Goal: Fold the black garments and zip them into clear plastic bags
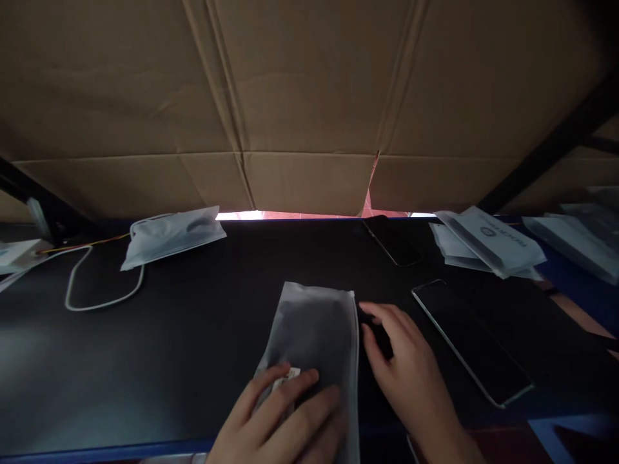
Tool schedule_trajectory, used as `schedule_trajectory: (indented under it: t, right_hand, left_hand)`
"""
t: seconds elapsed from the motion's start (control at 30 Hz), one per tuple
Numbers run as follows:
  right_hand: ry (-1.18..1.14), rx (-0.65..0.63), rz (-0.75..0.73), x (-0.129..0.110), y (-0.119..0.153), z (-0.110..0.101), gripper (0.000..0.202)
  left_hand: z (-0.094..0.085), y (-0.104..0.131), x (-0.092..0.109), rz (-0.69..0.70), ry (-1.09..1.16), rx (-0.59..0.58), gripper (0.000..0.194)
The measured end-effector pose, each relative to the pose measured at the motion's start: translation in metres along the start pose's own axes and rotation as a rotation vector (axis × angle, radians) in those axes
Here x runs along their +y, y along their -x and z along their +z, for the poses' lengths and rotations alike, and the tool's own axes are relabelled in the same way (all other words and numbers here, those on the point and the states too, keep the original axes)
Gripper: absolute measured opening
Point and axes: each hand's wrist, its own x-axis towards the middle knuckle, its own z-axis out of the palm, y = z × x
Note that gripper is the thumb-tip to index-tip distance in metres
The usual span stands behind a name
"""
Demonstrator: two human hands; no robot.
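A frosted zip pouch (316,322) lies on the black tabletop near its front edge, its zip strip running along the right side. My left hand (290,419) rests on the lower part of the pouch with its fingers spread. A small white label (293,372) shows beneath or between those fingers. Just right of the pouch is my right hand (403,357), thumb and fingers curved and apart, with nothing visible between them. What lies inside the pouch is hard to make out.
A large phone (474,341) lies right of my right hand, a smaller dark phone (393,240) behind. Frosted pouches (498,241) are stacked at the back right. Another pouch (174,235) and a white cable (104,305) lie at left. Cardboard (309,96) stands along the back.
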Motion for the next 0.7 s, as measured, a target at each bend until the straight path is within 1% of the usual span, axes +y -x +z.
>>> schedule_trajectory:
  t: [0.03, 0.07, 0.1, 0.17, 0.2, 0.23, 0.3, 0.37, 0.47, 0.53, 0.6, 0.7]
  right_hand:
    - [-0.044, -0.007, 0.046, -0.004, 0.006, 0.001, 0.025]
    - [-0.078, -0.015, 0.077, -0.007, 0.011, 0.001, 0.021]
    - [-0.097, -0.031, 0.091, -0.01, 0.016, 0.001, 0.02]
    - [-0.105, -0.055, 0.09, -0.013, 0.02, 0.0, 0.021]
    - [-0.102, -0.06, 0.082, -0.015, 0.02, 0.0, 0.023]
    - [-0.101, -0.066, 0.069, -0.016, 0.02, -0.001, 0.028]
    - [-0.102, -0.087, 0.038, -0.021, 0.017, 0.0, 0.041]
    - [-0.112, -0.113, 0.026, -0.028, 0.013, 0.002, 0.051]
    - [-0.157, -0.125, 0.053, -0.042, 0.009, 0.009, 0.056]
    - [-0.222, -0.125, 0.061, -0.049, 0.006, 0.015, 0.053]
    - [-0.305, -0.119, 0.076, -0.055, 0.003, 0.018, 0.045]
    - [-0.44, -0.122, 0.144, -0.057, -0.003, 0.012, 0.031]
  left_hand:
    - [0.002, 0.001, -0.005, -0.015, -0.011, -0.009, 0.035]
    - [0.004, 0.002, -0.009, -0.058, -0.022, -0.038, 0.037]
    - [0.004, 0.003, -0.012, -0.121, -0.032, -0.08, 0.045]
    - [0.006, 0.002, -0.016, -0.279, -0.06, -0.138, 0.063]
    - [0.008, 0.001, -0.016, -0.331, -0.073, -0.164, 0.069]
    - [0.009, -0.001, -0.016, -0.352, -0.081, -0.186, 0.072]
    - [0.013, -0.004, -0.016, -0.33, -0.076, -0.23, 0.075]
    - [0.015, -0.006, -0.015, -0.308, -0.061, -0.249, 0.076]
    - [0.015, -0.006, -0.014, -0.312, -0.064, -0.246, 0.076]
    - [0.014, -0.004, -0.015, -0.318, -0.075, -0.265, 0.077]
    - [0.014, 0.0, -0.018, -0.329, -0.085, -0.29, 0.079]
    - [0.01, 0.009, -0.025, -0.368, -0.084, -0.318, 0.08]
